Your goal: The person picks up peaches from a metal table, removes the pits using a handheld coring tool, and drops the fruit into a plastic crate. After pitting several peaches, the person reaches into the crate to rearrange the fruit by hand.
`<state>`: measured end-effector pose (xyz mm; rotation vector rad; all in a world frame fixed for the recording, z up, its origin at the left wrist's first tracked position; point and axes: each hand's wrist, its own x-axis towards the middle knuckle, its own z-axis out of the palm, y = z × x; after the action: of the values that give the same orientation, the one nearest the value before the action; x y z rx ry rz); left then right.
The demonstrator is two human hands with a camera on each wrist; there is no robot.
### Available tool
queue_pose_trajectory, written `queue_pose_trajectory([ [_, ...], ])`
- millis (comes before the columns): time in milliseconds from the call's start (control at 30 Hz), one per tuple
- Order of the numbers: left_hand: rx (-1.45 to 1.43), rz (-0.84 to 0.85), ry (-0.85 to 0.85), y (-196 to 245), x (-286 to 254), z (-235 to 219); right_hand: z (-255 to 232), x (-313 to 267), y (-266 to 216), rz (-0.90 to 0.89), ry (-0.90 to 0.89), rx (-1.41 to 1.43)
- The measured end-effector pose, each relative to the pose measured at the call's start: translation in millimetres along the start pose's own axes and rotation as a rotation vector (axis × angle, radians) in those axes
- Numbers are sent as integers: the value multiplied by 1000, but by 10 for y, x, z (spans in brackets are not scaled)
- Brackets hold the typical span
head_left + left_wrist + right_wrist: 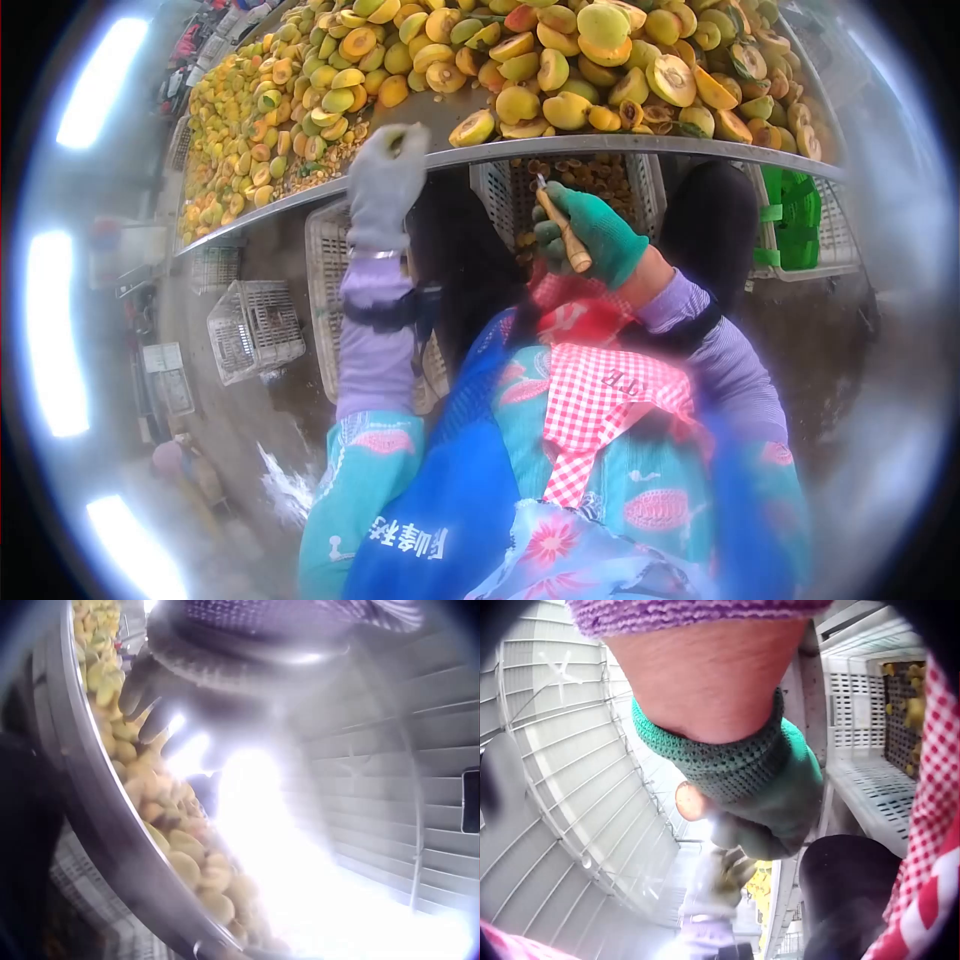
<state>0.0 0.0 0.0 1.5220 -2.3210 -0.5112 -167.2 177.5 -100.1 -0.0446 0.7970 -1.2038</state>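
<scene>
A green-gloved right hand (600, 235) grips a small pitting knife (563, 228) by its wooden handle, the short metal tip pointing up toward the table. In the right wrist view the rounded handle end (691, 801) sticks out beside the glove. The grey-gloved left hand (388, 185) is over the table's metal rim (600, 146), its fingertips near the fruit. Seen from the left wrist, its fingers (154, 720) hang apart and loosely bent over the heap, with no fruit between them. Halved yellow-green peaches (670, 80) are piled on the table, some showing pits or hollows.
Below the rim, between the knees, a white crate (648, 185) holds small brown pits or scraps (600, 175). Another white crate (325, 255) stands left of the legs. A green basket (800, 220) sits at the right, and a further crate (255, 330) is on the floor.
</scene>
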Motion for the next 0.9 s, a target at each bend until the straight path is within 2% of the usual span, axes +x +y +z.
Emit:
queue_pose_trajectory([
  [33,29,-20,-64,258,19,75,110,-109,-22,-10,-9,2],
  [67,168,-27,-172,314,182,261,192,-192,-48,-26,-17,5],
  [100,219,0,-217,394,642,645,165,-122,-318,-165,61,-171],
  [133,351,5,-326,468,736,761,215,-163,-316,-249,129,-257],
  [200,278,185,-339,364,766,630,409,-251,-313,-460,235,-407],
  [233,234,270,-332,315,754,540,389,-166,-315,-545,263,-479],
  [300,138,441,-168,242,572,480,303,104,-351,-711,315,-626],
  [367,-24,537,-11,250,289,412,349,242,-369,-881,385,-938],
  [400,-100,546,-24,311,128,346,368,273,-349,-961,411,-1101],
  [467,-256,574,-37,466,-74,216,413,240,-286,-913,439,-1038],
  [567,-1387,258,-391,369,-99,300,413,180,-247,-932,392,-918],
  [600,-1515,128,-429,444,-116,279,418,168,-210,-929,355,-902],
  [667,-1529,8,-507,466,-87,369,498,91,-87,-952,284,-855],
  [700,-1538,-44,-540,473,-40,423,506,85,-61,-971,321,-938],
  [733,-1071,342,-374,424,-18,496,502,93,-46,-992,356,-1023],
  [767,-600,606,-72,376,4,569,496,97,-49,-1012,392,-1106],
  [900,-608,556,64,475,-141,549,468,33,-139,-1022,447,-1127],
])
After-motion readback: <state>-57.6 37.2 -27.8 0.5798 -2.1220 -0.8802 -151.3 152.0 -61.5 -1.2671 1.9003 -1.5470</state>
